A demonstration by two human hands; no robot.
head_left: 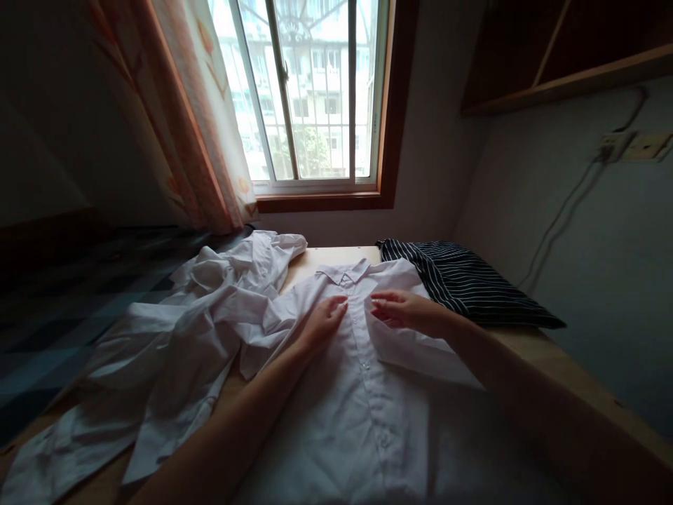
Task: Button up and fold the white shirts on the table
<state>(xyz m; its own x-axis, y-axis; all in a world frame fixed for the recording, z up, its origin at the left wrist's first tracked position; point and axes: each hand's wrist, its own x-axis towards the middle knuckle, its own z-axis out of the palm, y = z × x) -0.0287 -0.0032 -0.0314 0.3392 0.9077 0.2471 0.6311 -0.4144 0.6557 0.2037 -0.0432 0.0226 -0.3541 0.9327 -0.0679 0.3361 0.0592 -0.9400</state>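
A white button-up shirt [347,400] lies front up before me, its collar [344,272] toward the window and its button placket running down the middle. My left hand [327,317] rests on the shirt's chest just left of the placket, fingers loosely bent and holding nothing that I can see. On the other side of the placket, my right hand [395,309] has curled fingers at the end of a sleeve [404,345], which is folded across the shirt front. The fingers appear to grip the sleeve's edge.
A crumpled heap of white clothing [194,315] lies to the left. At the back right sits a black striped pillow [473,280] on the wooden surface [552,358]. Beyond are a window [315,98] and a curtain [184,119]. A cord [562,207] hangs along the right wall.
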